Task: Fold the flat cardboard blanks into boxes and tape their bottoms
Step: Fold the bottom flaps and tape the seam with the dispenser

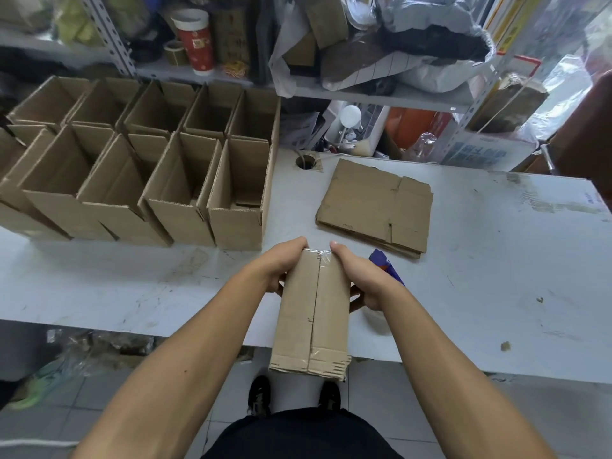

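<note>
A folded cardboard box [313, 313] stands bottom-up at the front edge of the white table [496, 260], with clear tape along its centre seam. My left hand [281, 263] grips its far left edge, thumb on the taped end. My right hand [356, 276] grips the far right edge in the same way. A stack of flat cardboard blanks [374, 207] lies on the table beyond my hands. A purple tape dispenser [384, 263] with a tape roll lies just right of the box, mostly hidden behind my right wrist.
Several open folded boxes [149, 180] stand in rows on the table's left half. A round cable hole [305, 161] sits in the table behind them. Cluttered shelves [381, 94] rise behind the table. My shoes [260, 394] show on the tiled floor below.
</note>
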